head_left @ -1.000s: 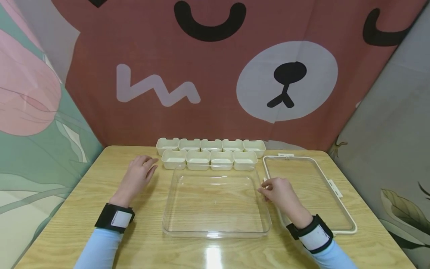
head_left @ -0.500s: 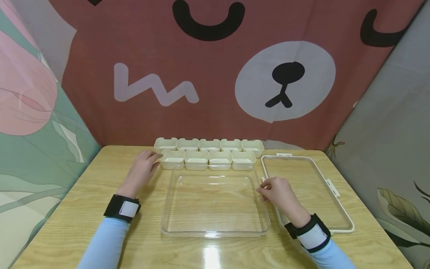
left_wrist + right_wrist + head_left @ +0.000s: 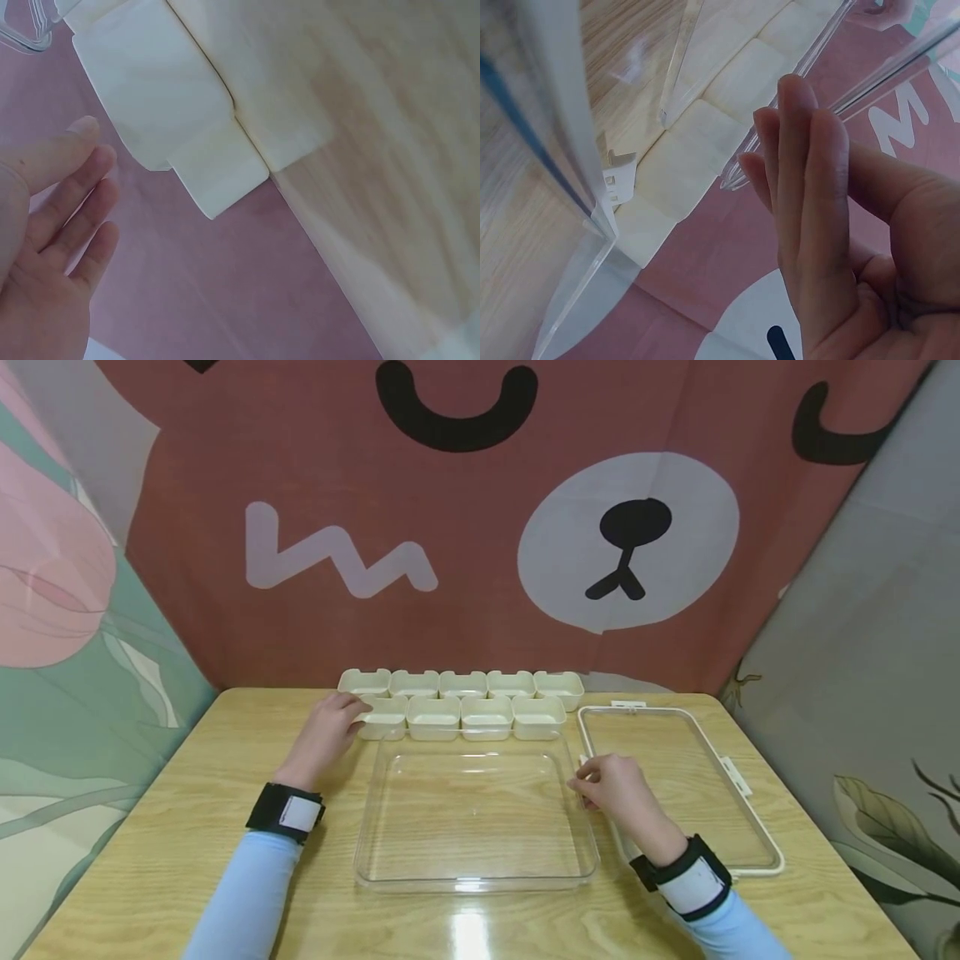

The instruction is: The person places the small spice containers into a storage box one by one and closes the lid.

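Two rows of small cream boxes stand at the back of the table. My left hand reaches the leftmost front-row box, its fingertips overlapping the box's left rim in the head view. In the left wrist view the fingers are loosely extended beside that box, holding nothing. A large clear plastic bin lies in front of the boxes. At its right rim my right hand pinches the wall between thumb and fingers; the right wrist view shows fairly straight fingers at the rim.
Right of the bin lies a clear lid with a white frame and white clips, partly under the right forearm. The wooden table backs onto a printed bear cloth.
My left hand has moved forward and right, from beside the boxes to the rim of the leftmost front one. My right hand stays at the bin's rim. The head view shifts slightly.
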Demonstrator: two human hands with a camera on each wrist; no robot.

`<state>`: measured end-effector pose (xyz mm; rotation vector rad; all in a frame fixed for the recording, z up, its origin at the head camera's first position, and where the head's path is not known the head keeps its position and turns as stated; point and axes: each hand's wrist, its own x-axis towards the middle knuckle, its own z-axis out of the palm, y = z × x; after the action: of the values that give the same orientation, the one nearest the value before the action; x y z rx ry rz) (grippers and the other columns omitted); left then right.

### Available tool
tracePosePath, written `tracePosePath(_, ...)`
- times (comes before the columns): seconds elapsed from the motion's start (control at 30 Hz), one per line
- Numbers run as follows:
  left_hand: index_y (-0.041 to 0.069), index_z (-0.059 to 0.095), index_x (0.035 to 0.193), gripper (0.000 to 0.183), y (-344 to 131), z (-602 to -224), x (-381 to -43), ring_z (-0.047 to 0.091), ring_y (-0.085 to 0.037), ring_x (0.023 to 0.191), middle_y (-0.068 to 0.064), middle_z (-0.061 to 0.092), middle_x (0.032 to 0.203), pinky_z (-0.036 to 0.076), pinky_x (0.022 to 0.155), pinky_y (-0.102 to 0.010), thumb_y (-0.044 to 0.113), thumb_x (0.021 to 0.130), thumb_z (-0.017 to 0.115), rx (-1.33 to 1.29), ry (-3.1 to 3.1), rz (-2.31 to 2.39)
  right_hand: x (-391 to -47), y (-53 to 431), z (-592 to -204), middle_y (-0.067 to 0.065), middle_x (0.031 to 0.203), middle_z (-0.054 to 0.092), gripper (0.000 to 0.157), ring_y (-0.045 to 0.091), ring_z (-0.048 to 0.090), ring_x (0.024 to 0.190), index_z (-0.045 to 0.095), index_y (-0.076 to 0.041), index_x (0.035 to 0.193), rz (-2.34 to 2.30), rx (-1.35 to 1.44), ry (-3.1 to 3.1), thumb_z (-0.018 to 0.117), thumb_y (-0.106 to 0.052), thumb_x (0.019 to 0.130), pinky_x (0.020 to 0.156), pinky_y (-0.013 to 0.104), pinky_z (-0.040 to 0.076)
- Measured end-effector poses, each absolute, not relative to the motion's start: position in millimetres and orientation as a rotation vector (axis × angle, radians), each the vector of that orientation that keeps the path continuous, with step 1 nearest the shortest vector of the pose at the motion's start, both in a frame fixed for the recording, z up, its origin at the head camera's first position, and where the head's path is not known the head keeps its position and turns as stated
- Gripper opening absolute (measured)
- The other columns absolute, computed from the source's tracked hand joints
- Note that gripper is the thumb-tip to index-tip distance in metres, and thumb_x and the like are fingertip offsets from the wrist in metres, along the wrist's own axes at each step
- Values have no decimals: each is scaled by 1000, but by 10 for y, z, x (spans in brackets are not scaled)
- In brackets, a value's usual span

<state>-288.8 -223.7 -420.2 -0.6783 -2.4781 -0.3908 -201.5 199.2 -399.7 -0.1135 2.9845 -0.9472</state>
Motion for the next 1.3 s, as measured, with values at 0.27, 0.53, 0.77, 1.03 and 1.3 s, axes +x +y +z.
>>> tracePosePath(0.27,0,70,97,23,-2220,-4228,-2956,58,-31,91,-13,67,93,46,84,-45,-3,75,74,-709,-2511,-418,-2021,2001,-4017,2,65,65,14,12,62,55,71,-2,87,-944,-106,2991,71,-16,84,50,24,48)
tracePosePath(0.53,2,72,88,15,-2205,-4227,-2978,62,-26,83,-9,67,84,51,78,-39,-5,75,73,-778,-2499,-424,-2031,1995,-4022,2,64,65,13,13,62,55,71,-2,87,-946,-100,2992,71,-15,84,50,25,48)
tracePosePath(0.77,3,72,83,11,-2190,-4254,-2974,59,-23,77,-7,65,77,50,72,-37,-5,77,71,-763,-2540,-409,-2015,1992,-4008,2,64,65,13,14,63,56,71,-3,86,-949,-95,2985,71,-16,84,50,25,49)
tracePosePath(1.03,3,72,84,9,-2190,-4276,-2978,59,-22,77,-6,63,76,50,73,-36,-3,80,69,-735,-2568,-447,-2006,1992,-4006,2,64,65,13,15,64,57,71,-3,83,-954,-91,2985,71,-16,84,50,25,48)
tracePosePath(1.3,5,72,85,8,-2203,-4292,-2988,59,-20,75,-4,63,76,51,71,-36,-2,81,68,-716,-2598,-454,-2004,1990,-4007,2,63,64,13,16,64,56,71,-3,82,-950,-105,2999,71,-16,83,49,24,47)
